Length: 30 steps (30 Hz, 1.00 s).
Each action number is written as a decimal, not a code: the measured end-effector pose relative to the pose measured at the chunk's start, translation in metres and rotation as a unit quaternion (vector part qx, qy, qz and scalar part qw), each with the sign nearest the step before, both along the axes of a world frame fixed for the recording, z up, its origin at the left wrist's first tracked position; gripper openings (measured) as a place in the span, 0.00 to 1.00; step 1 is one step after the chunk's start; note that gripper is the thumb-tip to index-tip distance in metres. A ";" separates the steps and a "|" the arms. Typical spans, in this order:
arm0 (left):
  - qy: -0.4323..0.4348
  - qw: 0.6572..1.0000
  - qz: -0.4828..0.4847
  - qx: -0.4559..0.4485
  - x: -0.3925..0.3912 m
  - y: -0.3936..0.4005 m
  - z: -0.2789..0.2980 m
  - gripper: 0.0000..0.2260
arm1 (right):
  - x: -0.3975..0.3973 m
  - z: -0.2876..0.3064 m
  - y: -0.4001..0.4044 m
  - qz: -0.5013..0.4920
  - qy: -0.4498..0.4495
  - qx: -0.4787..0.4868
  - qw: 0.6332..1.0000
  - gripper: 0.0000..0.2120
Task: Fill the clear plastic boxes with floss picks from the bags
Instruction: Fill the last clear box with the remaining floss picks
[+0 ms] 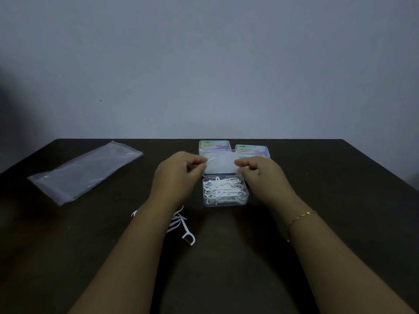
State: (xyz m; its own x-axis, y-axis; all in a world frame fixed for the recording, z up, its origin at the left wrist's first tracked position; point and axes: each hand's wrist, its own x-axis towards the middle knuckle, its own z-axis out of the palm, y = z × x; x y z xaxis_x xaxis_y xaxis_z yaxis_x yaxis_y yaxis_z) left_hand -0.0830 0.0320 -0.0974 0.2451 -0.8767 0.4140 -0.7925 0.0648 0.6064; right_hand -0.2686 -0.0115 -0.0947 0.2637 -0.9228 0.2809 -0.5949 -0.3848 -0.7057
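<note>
Dark brown tabletop [226, 257] against a plain grey wall [204, 64]. Left hand [174, 175] pinches one white floss pick [210, 160] over the raised translucent lid [221, 164], likely about to drop it in. Right hand [260, 175] fingers are curled at the lid's right edge, probably steadying it; actual grip unclear. Open clear plastic box [225, 191] sits between the hands, roughly full of picks. Two closed labelled boxes [251, 149] behind it look filled. Loose white picks [181, 225] lie beside the left forearm. Flat clear plastic bag [84, 171] far left appears empty.
</note>
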 end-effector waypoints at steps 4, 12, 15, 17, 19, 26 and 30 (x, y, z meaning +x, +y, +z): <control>-0.074 0.996 -0.052 -0.020 -0.018 0.000 -0.007 0.09 | -0.002 0.002 0.000 -0.022 -0.025 -0.021 0.999 0.12; -0.102 0.991 -0.083 0.034 -0.026 -0.008 -0.019 0.15 | -0.002 0.000 0.000 -0.026 0.007 -0.026 0.999 0.13; -0.079 0.994 -0.071 0.021 -0.022 -0.008 -0.017 0.15 | -0.001 -0.001 -0.002 -0.029 0.019 -0.024 0.999 0.12; -0.066 0.996 -0.062 0.012 -0.020 -0.007 -0.015 0.14 | 0.000 -0.002 -0.003 -0.029 0.027 -0.020 0.999 0.12; -0.055 0.997 -0.052 0.008 -0.018 -0.005 -0.013 0.13 | 0.000 -0.002 -0.001 -0.029 0.038 -0.016 0.999 0.12; -0.043 0.999 -0.019 0.003 -0.008 0.007 -0.007 0.11 | 0.011 -0.002 0.009 -0.010 0.118 -0.078 0.990 0.12; -0.018 1.000 0.012 0.021 0.007 0.022 -0.005 0.11 | 0.021 -0.003 0.025 0.015 0.180 -0.127 0.975 0.13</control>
State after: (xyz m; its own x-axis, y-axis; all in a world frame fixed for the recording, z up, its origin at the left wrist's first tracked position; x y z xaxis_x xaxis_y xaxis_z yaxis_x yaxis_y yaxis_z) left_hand -0.0760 0.0535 -0.1024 0.2523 -0.8871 0.3865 -0.8154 0.0201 0.5785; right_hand -0.2476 0.0138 -0.0975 0.4123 -0.8261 0.3842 -0.7723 -0.5406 -0.3336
